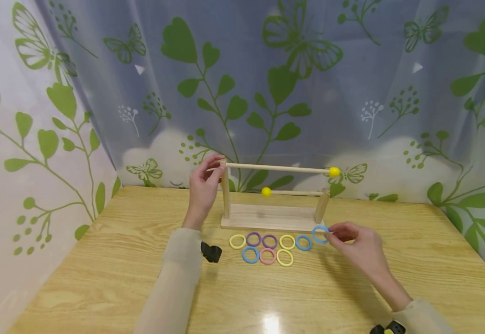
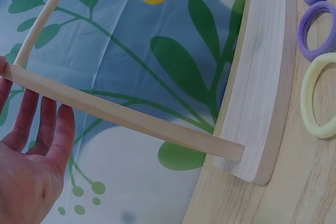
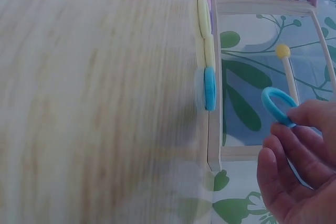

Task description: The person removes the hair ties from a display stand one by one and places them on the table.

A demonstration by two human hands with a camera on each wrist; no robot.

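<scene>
My left hand [image 1: 204,185] holds the top of the left post [image 1: 226,197] of a wooden stand [image 1: 271,219]. In the left wrist view, its fingers [image 2: 62,129] lie against the post, and the thumb is mostly out of frame. Between thumb and fingers, my right hand [image 1: 361,248] pinches a blue ring [image 1: 314,235], raised near the front right corner of the stand. Two rods run across the stand: an upper one [image 1: 276,168] from the left post, a lower one [image 1: 298,193] from the right post. Each ends in a yellow ball [image 1: 334,172].
In front of the stand, several yellow, purple, blue and pink rings lie in two rows on the wooden table [image 1: 234,297], among them a pink ring [image 1: 267,263] and a blue ring [image 1: 303,249]. A leaf-patterned curtain [image 1: 242,69] hangs behind the table.
</scene>
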